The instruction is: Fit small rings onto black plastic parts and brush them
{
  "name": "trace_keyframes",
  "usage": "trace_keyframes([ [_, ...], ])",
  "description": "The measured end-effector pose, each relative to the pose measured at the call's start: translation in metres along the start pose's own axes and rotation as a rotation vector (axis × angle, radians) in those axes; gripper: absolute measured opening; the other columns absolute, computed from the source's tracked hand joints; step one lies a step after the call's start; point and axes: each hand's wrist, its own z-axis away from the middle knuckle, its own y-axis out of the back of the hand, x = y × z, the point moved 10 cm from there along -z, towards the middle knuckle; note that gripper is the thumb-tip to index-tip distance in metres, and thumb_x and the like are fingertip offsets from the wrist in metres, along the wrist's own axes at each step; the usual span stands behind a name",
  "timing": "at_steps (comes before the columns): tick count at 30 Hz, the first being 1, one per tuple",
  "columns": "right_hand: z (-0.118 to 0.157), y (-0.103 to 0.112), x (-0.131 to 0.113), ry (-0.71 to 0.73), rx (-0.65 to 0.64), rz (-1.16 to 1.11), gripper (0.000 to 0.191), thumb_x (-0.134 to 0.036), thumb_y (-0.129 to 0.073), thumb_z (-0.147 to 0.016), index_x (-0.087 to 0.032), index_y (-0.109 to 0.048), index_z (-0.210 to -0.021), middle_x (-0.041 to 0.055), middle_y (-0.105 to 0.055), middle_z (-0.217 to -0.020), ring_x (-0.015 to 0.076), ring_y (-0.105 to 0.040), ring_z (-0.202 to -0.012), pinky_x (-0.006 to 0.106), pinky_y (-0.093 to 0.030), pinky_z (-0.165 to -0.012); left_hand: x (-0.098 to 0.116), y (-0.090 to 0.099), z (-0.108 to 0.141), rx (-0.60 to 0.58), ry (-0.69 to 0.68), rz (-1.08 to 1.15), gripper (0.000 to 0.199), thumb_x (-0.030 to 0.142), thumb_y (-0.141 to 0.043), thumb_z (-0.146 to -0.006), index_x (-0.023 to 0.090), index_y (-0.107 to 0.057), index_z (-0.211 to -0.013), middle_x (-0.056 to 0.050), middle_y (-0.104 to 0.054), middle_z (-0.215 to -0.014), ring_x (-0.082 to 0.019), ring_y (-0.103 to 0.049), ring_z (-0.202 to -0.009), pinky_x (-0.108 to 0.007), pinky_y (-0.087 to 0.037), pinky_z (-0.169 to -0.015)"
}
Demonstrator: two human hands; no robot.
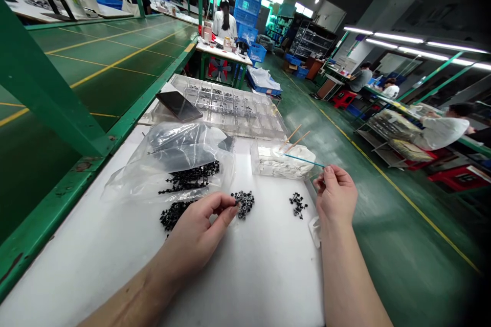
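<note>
Blue stick (306, 160) reaches over the clear box (266, 169), beside wooden sticks (299, 141).

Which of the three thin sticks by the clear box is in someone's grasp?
The blue stick, pinched in the right hand's fingers; the two tan sticks lean up from the box, unheld.

A factory workshop — heaps of small parts (245, 204) on the near white tabletop (268, 265), stacked blue crates (245, 2) far off, and people (360, 79) under long tube lights (399, 37) at right — fits the scene.
</note>
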Motion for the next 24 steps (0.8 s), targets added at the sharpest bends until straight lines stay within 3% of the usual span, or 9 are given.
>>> trace_keyframes([
  [8, -0.009, 0.023, -0.004, 0.045, 0.124, 0.047, 0.049, -0.053, -0.096, -0.065, -0.018, -0.068, -0.083, -0.0049, -0.059, -0.066, 0.0077, -0.049, -0.054, 0.02, -0.04, -0.045, -0.001, -0.002, 0.001, -0.013, -0.004, -0.006, 0.028, 0.049, -0.057, -0.108, 0.025, -0.07, -0.1, -0.002, -0.077, -0.094, -0.023, -0.071, -0.088, -0.033, -0.05, -0.079],
  [14, -0.013, 0.04, -0.005, 0.048, 0.198, 0.069, 0.042, -0.048, -0.094, -0.068, -0.017, -0.069, -0.082, -0.0036, -0.061, -0.067, 0.0083, -0.05, -0.054, 0.021, -0.04, -0.045, -0.002, -0.002, 0.001, -0.012, 0.01, -0.022, 0.028, 0.051, -0.058, -0.107, 0.027, -0.071, -0.101, -0.002, -0.077, -0.095, -0.024, -0.071, -0.088, -0.033, -0.05, -0.08],
  [24, -0.009, 0.032, -0.009, 0.096, 0.189, 0.1, 0.042, -0.051, -0.093, -0.072, -0.018, -0.066, -0.078, -0.0036, -0.059, -0.065, 0.0091, -0.048, -0.053, 0.023, -0.041, -0.046, -0.004, -0.003, 0.001, -0.014, 0.011, -0.031, 0.027, 0.05, -0.059, -0.106, 0.028, -0.072, -0.101, -0.002, -0.079, -0.096, -0.024, -0.072, -0.088, -0.032, -0.051, -0.078],
])
